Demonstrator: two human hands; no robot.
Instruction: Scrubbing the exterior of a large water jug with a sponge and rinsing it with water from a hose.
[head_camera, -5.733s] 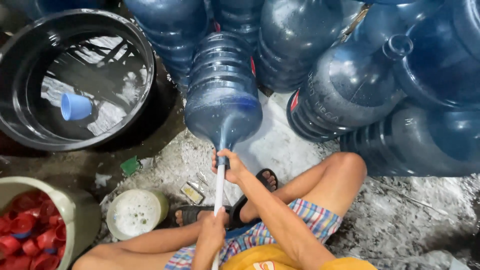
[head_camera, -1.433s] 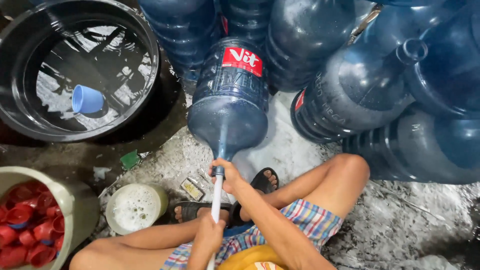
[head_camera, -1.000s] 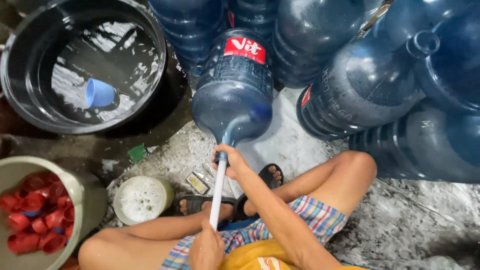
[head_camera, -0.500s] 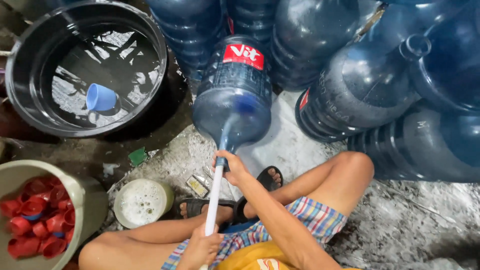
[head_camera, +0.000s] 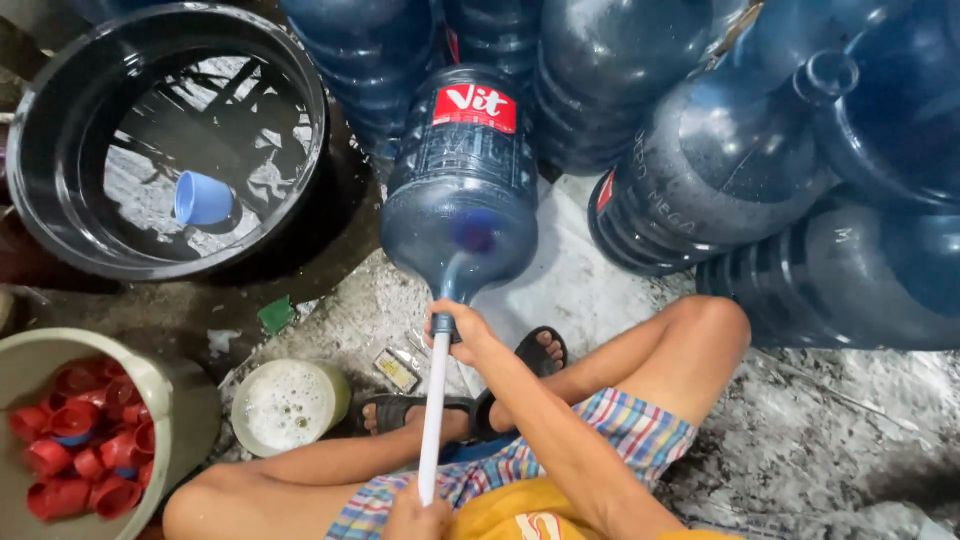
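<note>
The right hand (head_camera: 462, 335) is gripping the neck of the blue water bottle (head_camera: 460, 190), which is lying on the floor between the person's legs. The left hand (head_camera: 415, 517) is closing around the white rod (head_camera: 433, 415) going into its mouth.

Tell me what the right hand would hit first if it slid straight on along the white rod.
The right hand already sits at the neck of the blue water jug, so it would likely press against the jug's shoulder first. The white rod runs inside.
</note>
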